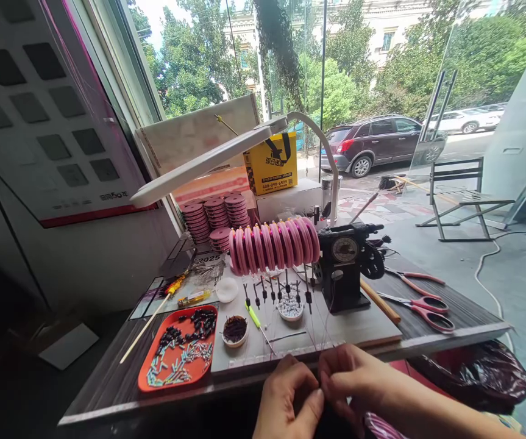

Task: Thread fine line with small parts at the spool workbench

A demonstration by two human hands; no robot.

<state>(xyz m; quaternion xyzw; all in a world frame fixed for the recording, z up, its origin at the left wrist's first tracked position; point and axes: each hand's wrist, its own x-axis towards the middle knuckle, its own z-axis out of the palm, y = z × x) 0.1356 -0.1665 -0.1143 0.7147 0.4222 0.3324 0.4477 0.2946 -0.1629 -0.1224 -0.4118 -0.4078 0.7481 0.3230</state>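
At the table's front edge, my left hand has its thumb and fingers closed in a pinch. Close beside it on the right, my right hand is also pinched, its fingertips almost meeting the left ones. Whatever lies between them is too small or hidden to name. Thin lines run down toward the hands from a row of pink spools on a black hand-cranked winder with a dial. Several black pieces hang on the lines below the spools. A green-handled tool lies on the white board.
Left stands an orange tray of small black and pale parts. Small dishes hold dark bits and grey-white pieces. Red-handled scissors and pliers lie right. A white lamp arches above; stacked spools stand behind.
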